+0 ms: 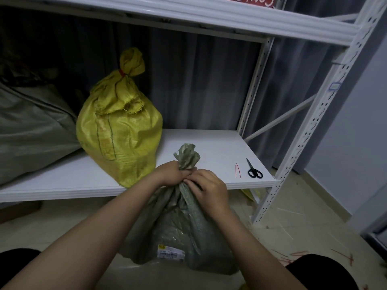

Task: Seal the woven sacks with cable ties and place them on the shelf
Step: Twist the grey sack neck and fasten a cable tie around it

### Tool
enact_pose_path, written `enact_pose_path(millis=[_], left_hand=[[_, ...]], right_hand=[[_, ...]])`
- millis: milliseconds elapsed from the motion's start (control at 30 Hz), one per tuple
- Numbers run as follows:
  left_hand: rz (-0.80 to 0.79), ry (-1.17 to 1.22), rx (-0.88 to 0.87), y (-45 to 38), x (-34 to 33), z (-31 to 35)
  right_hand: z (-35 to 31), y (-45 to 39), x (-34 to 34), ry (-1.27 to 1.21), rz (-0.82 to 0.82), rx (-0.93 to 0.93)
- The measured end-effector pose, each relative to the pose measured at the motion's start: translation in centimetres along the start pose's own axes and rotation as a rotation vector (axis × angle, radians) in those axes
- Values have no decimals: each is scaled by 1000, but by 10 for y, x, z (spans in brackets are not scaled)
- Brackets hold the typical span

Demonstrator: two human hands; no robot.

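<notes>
The left hand [170, 172] grips the neck of the green sack [180, 231] on the floor; the right hand [209, 185] pinches there too. A tied yellow sack [119, 130] stands on the shelf [205, 147].

Red sign [249, 0] on top shelf is showing upside-down white lettering, partly cut off, apparently "Cotti C". Label [170, 253] on grey-green sack [178, 227]: print blurred, illegible.

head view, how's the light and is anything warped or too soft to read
Head view: dim and flat, darkest in the upper left behind the yellow sack; wide-angle bend curves the shelf beams and post; print on the label of the grey-green sack is too soft to read; both hands, left hand and right hand, stay fairly sharp.
</notes>
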State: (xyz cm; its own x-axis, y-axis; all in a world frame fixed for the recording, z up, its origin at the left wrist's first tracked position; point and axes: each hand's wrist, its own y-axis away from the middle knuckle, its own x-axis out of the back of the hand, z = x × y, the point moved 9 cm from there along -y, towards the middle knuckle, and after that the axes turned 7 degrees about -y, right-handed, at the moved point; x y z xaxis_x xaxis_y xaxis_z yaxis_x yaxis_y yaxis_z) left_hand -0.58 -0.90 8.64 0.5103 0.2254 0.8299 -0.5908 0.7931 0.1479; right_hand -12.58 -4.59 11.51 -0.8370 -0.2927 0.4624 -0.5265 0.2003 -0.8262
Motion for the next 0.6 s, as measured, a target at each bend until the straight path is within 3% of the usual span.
enact_pose_path(millis=[133,333,600], left_hand=[[-108,242,23,7,2,4],[-249,380,118,9,-5,-7],[-139,357,134,2,-12,-19]], right_hand=[[-4,-6,-1,-19,-21,37],[-2,-4,-12,-40,-150,86],[-12,4,-32,173,-296,277]])
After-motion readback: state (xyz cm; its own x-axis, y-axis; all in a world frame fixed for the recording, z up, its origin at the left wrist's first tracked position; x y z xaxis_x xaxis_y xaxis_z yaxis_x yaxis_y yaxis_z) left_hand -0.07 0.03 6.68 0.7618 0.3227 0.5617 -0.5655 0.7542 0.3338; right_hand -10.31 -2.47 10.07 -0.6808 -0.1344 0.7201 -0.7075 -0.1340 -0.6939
